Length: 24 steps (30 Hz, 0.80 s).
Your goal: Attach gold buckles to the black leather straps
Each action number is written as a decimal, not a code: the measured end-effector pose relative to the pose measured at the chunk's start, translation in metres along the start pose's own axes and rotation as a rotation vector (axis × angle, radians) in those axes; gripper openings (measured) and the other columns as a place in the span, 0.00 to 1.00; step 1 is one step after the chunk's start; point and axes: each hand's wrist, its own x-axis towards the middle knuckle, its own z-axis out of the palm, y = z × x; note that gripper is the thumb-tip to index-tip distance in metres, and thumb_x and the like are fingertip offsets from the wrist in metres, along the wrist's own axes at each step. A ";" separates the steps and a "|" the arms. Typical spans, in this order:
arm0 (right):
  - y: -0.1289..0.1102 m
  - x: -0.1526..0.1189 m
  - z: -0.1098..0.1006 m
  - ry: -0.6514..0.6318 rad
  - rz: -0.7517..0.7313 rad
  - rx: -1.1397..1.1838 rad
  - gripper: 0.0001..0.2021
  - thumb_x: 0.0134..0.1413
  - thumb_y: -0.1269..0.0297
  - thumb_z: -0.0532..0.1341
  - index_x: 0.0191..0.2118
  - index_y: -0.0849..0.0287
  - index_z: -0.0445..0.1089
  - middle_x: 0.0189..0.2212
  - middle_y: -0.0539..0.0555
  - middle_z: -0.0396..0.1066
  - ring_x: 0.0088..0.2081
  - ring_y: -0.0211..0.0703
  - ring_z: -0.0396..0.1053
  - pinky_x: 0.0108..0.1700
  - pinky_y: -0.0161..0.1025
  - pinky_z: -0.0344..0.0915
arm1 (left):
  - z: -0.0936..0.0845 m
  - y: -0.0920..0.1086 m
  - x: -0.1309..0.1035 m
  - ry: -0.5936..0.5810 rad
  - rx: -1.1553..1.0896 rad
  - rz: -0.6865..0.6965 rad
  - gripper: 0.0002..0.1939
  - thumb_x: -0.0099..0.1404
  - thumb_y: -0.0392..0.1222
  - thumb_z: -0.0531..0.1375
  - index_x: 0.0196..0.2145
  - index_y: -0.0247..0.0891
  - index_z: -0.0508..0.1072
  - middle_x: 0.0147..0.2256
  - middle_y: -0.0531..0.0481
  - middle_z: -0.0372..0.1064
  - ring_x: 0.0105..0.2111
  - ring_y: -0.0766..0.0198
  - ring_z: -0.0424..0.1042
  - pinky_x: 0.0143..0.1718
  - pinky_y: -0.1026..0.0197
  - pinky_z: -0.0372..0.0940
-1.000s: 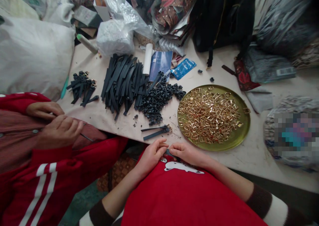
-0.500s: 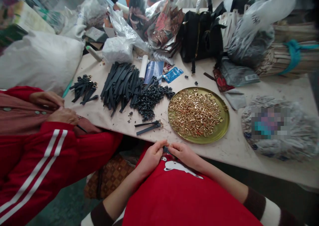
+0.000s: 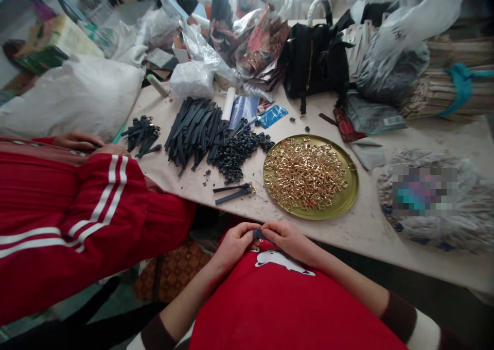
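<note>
Over my lap, just below the table edge, my left hand (image 3: 240, 242) and my right hand (image 3: 286, 239) pinch a short dark strap (image 3: 258, 234) between them, one at each end. My fingers hide most of it. In front of my hands, two dark straps with gold buckles (image 3: 234, 192) lie near the table edge. To their right stands a round gold tray (image 3: 352, 193) heaped with small gold buckles (image 3: 306, 172). Behind the two straps are a pile of small black loops (image 3: 235, 154) and a stack of dark straps (image 3: 193, 131).
At the left a co-worker's hands (image 3: 83, 141) and red striped sleeve (image 3: 116, 195) reach beside a small heap of buckled straps (image 3: 142, 134). A black handbag (image 3: 316, 62) and plastic bags (image 3: 389, 67) crowd the back. A wrapped bundle (image 3: 463, 200) lies at the right.
The dark strap between my hands shows more now and lies level. My hands have barely moved. The co-worker's arm has shifted, and the view has turned slightly left.
</note>
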 end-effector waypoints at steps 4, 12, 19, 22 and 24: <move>-0.002 0.006 -0.003 -0.015 -0.009 -0.042 0.14 0.55 0.59 0.50 0.29 0.61 0.68 0.21 0.47 0.62 0.24 0.34 0.56 0.26 0.31 0.51 | -0.006 0.002 0.000 -0.014 -0.029 -0.021 0.14 0.54 0.44 0.58 0.37 0.34 0.70 0.31 0.51 0.70 0.24 0.71 0.66 0.27 0.68 0.61; -0.009 0.022 -0.007 -0.063 0.037 -0.050 0.13 0.53 0.61 0.51 0.29 0.61 0.70 0.20 0.47 0.64 0.24 0.33 0.57 0.25 0.31 0.51 | -0.015 0.006 0.011 0.031 -0.018 -0.045 0.12 0.53 0.43 0.59 0.34 0.34 0.70 0.27 0.52 0.69 0.25 0.69 0.66 0.27 0.68 0.61; -0.007 0.048 -0.004 -0.083 0.101 0.162 0.11 0.51 0.59 0.54 0.30 0.61 0.69 0.20 0.46 0.62 0.23 0.32 0.55 0.24 0.31 0.50 | -0.030 0.013 0.028 0.087 0.104 0.043 0.09 0.56 0.41 0.54 0.34 0.35 0.69 0.29 0.53 0.68 0.26 0.69 0.66 0.27 0.68 0.61; -0.008 0.059 -0.003 -0.097 0.125 0.247 0.12 0.51 0.58 0.55 0.28 0.62 0.67 0.19 0.46 0.60 0.22 0.32 0.54 0.24 0.30 0.50 | -0.037 0.021 0.033 0.116 0.202 0.076 0.09 0.56 0.38 0.53 0.34 0.35 0.70 0.30 0.52 0.69 0.29 0.67 0.67 0.31 0.66 0.62; -0.007 0.066 -0.003 -0.118 0.154 0.306 0.12 0.50 0.58 0.56 0.28 0.63 0.66 0.19 0.46 0.61 0.22 0.31 0.55 0.24 0.30 0.51 | -0.042 0.023 0.036 0.146 0.317 0.131 0.09 0.56 0.36 0.53 0.33 0.36 0.71 0.31 0.51 0.69 0.32 0.65 0.67 0.34 0.65 0.61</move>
